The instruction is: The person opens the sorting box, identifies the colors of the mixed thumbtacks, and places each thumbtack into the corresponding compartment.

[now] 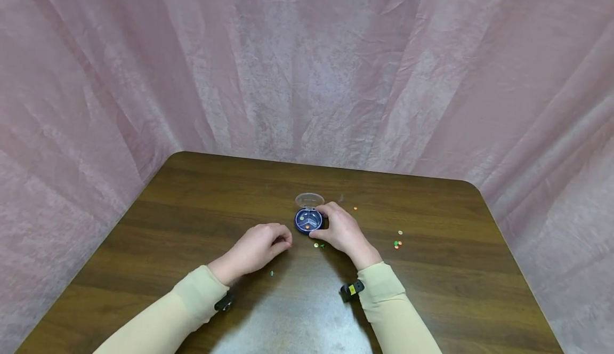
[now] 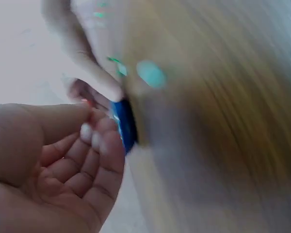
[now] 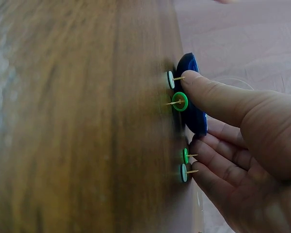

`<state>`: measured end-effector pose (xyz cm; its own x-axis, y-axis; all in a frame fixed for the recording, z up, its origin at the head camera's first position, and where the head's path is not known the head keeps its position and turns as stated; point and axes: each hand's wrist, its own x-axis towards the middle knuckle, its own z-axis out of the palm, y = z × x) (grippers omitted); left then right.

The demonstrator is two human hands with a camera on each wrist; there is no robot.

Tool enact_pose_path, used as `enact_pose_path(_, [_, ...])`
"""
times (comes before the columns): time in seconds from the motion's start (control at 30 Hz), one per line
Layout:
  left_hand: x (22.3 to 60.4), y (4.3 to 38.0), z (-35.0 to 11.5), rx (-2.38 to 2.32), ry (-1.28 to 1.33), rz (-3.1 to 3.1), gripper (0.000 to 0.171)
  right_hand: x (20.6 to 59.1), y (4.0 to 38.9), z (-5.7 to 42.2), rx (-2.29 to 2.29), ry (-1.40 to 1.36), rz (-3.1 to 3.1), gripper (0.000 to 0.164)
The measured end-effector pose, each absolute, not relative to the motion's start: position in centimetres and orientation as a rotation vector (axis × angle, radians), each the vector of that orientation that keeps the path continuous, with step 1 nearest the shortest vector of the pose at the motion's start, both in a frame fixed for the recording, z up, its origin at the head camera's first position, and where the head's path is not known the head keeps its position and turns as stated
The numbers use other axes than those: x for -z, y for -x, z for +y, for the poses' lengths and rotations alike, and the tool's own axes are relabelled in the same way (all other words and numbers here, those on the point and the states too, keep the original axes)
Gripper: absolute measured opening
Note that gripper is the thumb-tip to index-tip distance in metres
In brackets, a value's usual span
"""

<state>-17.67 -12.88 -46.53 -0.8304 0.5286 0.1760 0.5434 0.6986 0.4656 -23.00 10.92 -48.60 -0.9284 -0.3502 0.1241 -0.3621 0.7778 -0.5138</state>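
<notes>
A round blue case (image 1: pixel 298 228) with a divided inside lies open on the table, its clear lid (image 1: pixel 309 200) tilted back. A pale thumbtack (image 1: pixel 301 218) and an orange one (image 1: pixel 307 227) are in it. My right hand (image 1: pixel 342 230) grips the case's right side between thumb and fingers. Left of the case, my left hand (image 1: pixel 261 243) holds thumb and forefinger together; in the blurred left wrist view, a small orange-red thumbtack (image 2: pixel 86 102) shows at their tips. Near the case's front lie a pale thumbtack (image 1: pixel 316 245) and a green thumbtack (image 1: pixel 322 246).
A bluish-green thumbtack (image 1: pixel 272 273) lies by the left wrist. Several orange, green and pale thumbtacks (image 1: pixel 400 243) are scattered right of the right hand. One orange thumbtack (image 1: pixel 355 208) lies farther back. Pink curtains (image 1: pixel 307 77) hang behind the brown wooden table (image 1: pixel 230 183).
</notes>
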Motion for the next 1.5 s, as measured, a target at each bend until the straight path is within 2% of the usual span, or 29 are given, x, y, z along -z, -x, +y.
enact_pose_path(0.13, [45.8,17.3,-12.0,1.624,0.765,-2.829,0.012,48.6,23.0,11.0,-0.871,-0.586,-2.937,0.065])
enact_pose_path(0.3, [44.6,16.5,-11.2,2.624,0.5,-2.345,0.015,48.7,23.1,11.1,-0.871,-0.603,-2.918,0.064])
enact_pose_path(0.4, [43.4,15.9,-11.0,2.992,0.435,-1.954,0.012,48.7,23.1,11.1,-0.878,-0.607,-2.909,0.063])
enact_pose_path(0.57, [41.3,14.7,-10.8,3.254,0.547,-1.519,0.011,48.7,22.9,11.1,-0.885,-0.601,-2.92,0.063])
enact_pose_path(1.0, [37.3,12.6,-10.3,3.324,0.948,-1.148,0.022,48.6,23.0,11.0,-0.878,-0.593,-2.919,0.061])
enact_pose_path(1.2, [37.2,13.2,-10.5,3.18,0.888,-1.389,0.017,48.2,23.1,11.1,-0.884,-0.587,-2.921,0.062])
enact_pose_path(1.27, [37.6,14.0,-10.7,3.042,0.776,-1.634,0.011,48.0,23.2,11.1,-0.887,-0.587,-2.913,0.062])
enact_pose_path(1.37, [38.8,15.5,-10.9,2.669,0.631,-2.107,0.016,48.0,23.2,11.1,-0.881,-0.583,-2.919,0.062])
enact_pose_path(1.5, [41.2,17.7,-10.9,1.778,0.691,-2.635,0.009,48.1,23.1,11.1,-0.862,-0.594,-2.942,0.062])
